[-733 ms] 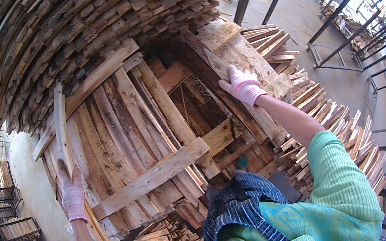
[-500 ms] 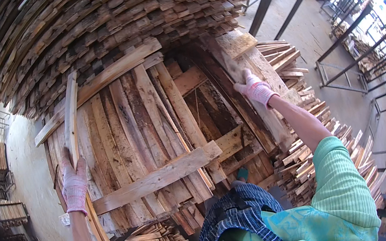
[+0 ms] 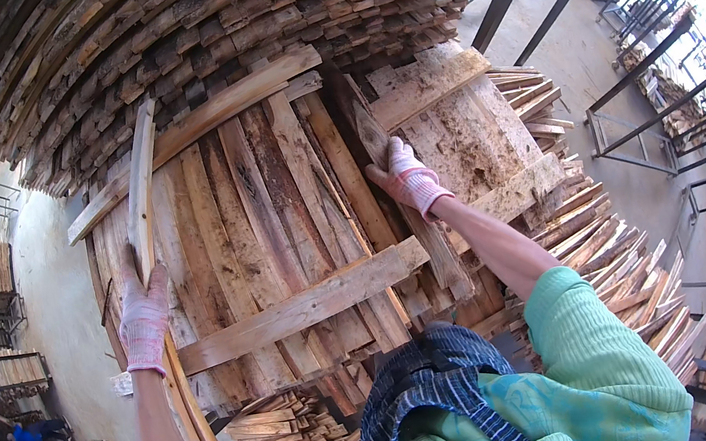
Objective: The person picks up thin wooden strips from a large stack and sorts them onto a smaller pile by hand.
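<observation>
At the left, my left hand [image 3: 146, 320], in a pinkish knitted glove, is closed round a long narrow wooden strip [image 3: 143, 183] that stands tilted up past the far crosspiece. My gloved right hand [image 3: 408, 178] is closed on the edge of a long brown plank [image 3: 437, 249]. That plank lies lengthwise at the right of a row of rough boards [image 3: 228, 212]. Two crosspieces lie over these boards, a near one [image 3: 294, 313] and a far one [image 3: 203, 135]. To the right of my right hand is a paler, dirt-speckled panel of boards [image 3: 479, 138] with its own crosspieces.
A tall stack of boards [image 3: 251, 26] rises on the far side. Loose slats [image 3: 625, 271] lie in a heap at the right, and more slats [image 3: 289, 431] lie near my body. Metal frames [image 3: 632, 133] stand on the floor to the right.
My right hand has moved left with the brown plank, which now covers much of the dark gap beside the boards. My left hand keeps hold of the strip.
</observation>
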Demonstrator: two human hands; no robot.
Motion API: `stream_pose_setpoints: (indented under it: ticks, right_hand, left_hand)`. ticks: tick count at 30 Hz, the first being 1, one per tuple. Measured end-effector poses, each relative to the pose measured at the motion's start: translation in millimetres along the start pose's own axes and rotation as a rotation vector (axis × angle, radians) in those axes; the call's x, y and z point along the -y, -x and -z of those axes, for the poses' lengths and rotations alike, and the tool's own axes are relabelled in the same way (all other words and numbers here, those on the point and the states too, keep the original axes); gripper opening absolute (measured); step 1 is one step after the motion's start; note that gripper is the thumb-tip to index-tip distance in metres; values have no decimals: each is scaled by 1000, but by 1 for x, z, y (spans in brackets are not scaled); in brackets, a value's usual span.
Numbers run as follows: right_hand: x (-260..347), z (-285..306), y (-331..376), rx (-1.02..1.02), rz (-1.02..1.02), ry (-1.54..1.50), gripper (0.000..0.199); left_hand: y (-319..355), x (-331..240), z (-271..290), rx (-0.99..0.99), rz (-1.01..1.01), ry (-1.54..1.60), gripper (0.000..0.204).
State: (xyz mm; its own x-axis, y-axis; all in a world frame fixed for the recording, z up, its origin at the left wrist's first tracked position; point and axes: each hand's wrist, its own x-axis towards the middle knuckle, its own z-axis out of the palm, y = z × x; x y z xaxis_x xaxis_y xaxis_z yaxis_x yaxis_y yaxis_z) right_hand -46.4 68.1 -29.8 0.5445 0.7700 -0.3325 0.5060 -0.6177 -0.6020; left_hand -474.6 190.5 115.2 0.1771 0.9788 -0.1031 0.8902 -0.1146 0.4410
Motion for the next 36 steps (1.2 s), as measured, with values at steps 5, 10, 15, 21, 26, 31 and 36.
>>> stream_pose_setpoints:
  ticks: [5,10,15,21,26,31,36]
  right_hand:
    - [-28,11,-16,40,155,-17,62]
    - [-53,55,-3,60,28,13,67]
    - [-96,33,11,-111,-70,-19,60]
    - [-94,5,-10,-95,-20,-177,58]
    - [-52,33,45,-345,91,-32,53]
    - [-135,64,136,-663,356,-241,50]
    - [-324,90,217,-658,-38,-276,41]
  left_hand:
    - [-9,19,-1,16,-32,-30,71]
    - [-4,31,1,-33,-121,-111,78]
    - [-7,5,-14,-48,-170,-195,82]
    - [-11,12,-4,109,-219,-129,89]
    - [1,-46,4,-79,-407,-107,86]
    - [111,-193,-38,-48,-715,158,78]
    - [233,-299,-184,721,-460,351,94]
